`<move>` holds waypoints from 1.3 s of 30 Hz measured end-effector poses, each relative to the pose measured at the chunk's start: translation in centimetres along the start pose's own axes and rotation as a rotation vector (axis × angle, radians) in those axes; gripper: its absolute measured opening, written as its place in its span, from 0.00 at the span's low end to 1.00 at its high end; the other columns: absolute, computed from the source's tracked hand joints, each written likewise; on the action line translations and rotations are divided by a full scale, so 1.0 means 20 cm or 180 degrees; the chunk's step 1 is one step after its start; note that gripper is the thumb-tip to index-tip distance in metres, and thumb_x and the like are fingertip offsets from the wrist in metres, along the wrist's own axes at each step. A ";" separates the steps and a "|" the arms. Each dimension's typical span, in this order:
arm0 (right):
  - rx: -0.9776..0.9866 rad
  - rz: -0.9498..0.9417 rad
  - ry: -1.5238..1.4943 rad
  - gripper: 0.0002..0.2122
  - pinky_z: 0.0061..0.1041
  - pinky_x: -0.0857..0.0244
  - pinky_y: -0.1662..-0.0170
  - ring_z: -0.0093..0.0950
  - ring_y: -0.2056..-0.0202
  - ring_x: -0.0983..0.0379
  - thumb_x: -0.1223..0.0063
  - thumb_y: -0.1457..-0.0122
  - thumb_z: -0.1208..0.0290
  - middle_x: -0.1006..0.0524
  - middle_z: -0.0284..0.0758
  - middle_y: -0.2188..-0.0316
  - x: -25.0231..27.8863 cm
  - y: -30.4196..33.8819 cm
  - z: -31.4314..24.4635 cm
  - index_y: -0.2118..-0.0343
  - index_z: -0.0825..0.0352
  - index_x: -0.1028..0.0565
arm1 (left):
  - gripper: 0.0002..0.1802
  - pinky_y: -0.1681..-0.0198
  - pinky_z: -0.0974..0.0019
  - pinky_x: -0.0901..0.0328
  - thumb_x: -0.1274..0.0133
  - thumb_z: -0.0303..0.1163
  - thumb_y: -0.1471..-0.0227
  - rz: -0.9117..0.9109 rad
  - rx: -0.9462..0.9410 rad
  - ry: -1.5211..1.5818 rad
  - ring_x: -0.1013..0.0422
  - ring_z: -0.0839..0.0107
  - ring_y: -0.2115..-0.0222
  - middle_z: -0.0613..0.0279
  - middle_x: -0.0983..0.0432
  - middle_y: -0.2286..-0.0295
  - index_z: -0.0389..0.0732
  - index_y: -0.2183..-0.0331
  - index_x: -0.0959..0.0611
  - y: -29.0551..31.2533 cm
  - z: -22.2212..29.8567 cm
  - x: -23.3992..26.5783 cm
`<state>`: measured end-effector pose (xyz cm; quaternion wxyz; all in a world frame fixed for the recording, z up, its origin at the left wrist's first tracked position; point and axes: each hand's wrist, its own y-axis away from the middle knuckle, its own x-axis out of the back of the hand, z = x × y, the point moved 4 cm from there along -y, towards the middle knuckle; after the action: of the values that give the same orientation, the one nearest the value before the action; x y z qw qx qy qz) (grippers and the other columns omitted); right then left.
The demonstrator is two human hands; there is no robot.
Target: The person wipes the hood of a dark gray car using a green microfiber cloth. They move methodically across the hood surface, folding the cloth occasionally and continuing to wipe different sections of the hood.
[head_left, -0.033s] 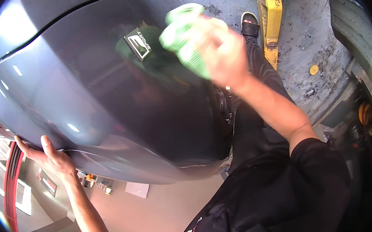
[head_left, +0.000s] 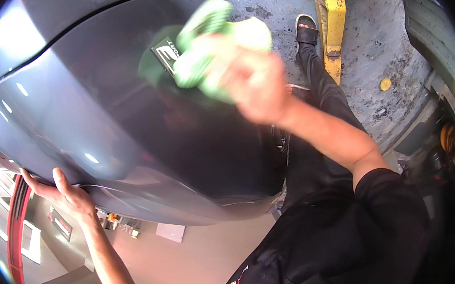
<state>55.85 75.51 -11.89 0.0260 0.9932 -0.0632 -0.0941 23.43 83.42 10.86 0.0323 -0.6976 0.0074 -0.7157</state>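
A glossy dark car body panel (head_left: pixel 145 127) fills the middle and left of the view, with a small dark badge with light lettering (head_left: pixel 167 55) on it. My right hand (head_left: pixel 260 82), smeared by motion, is closed on a light green cloth (head_left: pixel 203 52). The cloth lies over or just above the panel and covers part of the badge. At the panel's lower left edge rests my left hand (head_left: pixel 70 196), thumb and forefinger spread apart. Its other fingers are mostly hidden.
A yellow metal arm (head_left: pixel 334 19) stands on the worn grey floor (head_left: pixel 370 37) beside a foot in a black sandal (head_left: pixel 307 35). A round yellow disc (head_left: pixel 385 84) lies further right. Behind my left forearm are a red post (head_left: pixel 18 241) and a pale floor.
My right hand and the green cloth have moved left and slightly down, so the cloth now hides part of the badge. The left hand stays at the panel edge.
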 end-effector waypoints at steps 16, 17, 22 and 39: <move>0.0501 -0.0337 0.0038 0.26 0.43 0.45 0.32 0.46 0.34 0.38 0.40 0.36 0.57 0.31 0.44 0.35 -0.14 0.03 0.36 0.41 0.69 0.26 | 0.47 0.27 0.47 0.63 0.51 0.49 0.37 -0.0031 -0.0027 0.0204 0.61 0.47 0.29 0.43 0.59 0.30 0.39 0.29 0.52 0.00 0.00 -0.07; 0.0873 -0.0208 0.0112 0.25 0.42 0.40 0.37 0.43 0.41 0.33 0.35 0.41 0.60 0.29 0.42 0.38 -0.13 0.04 0.30 0.43 0.67 0.24 | 0.47 0.27 0.47 0.63 0.51 0.48 0.37 -0.0037 -0.0043 0.0135 0.60 0.47 0.29 0.44 0.59 0.30 0.39 0.29 0.52 0.00 0.00 -0.07; 0.0762 -0.0232 0.0352 0.22 0.36 0.33 0.49 0.35 0.53 0.29 0.34 0.44 0.63 0.28 0.38 0.48 -0.13 -0.04 0.21 0.47 0.62 0.21 | 0.52 0.30 0.47 0.56 0.48 0.57 0.39 0.0005 -0.0026 0.0043 0.52 0.48 0.32 0.41 0.55 0.32 0.38 0.30 0.52 0.01 0.01 -0.06; 0.0651 -0.0671 0.0987 0.11 0.26 0.24 0.66 0.29 0.64 0.22 0.37 0.49 0.74 0.20 0.35 0.65 -0.11 -0.23 0.00 0.61 0.67 0.17 | 0.53 0.29 0.49 0.59 0.45 0.55 0.40 0.0022 0.0096 0.0335 0.55 0.51 0.31 0.44 0.55 0.31 0.38 0.29 0.52 0.02 0.04 -0.06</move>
<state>54.24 80.39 -11.68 -0.0756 0.9944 0.0366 0.0645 24.18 83.02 9.62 0.0448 -0.6584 0.0007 -0.7514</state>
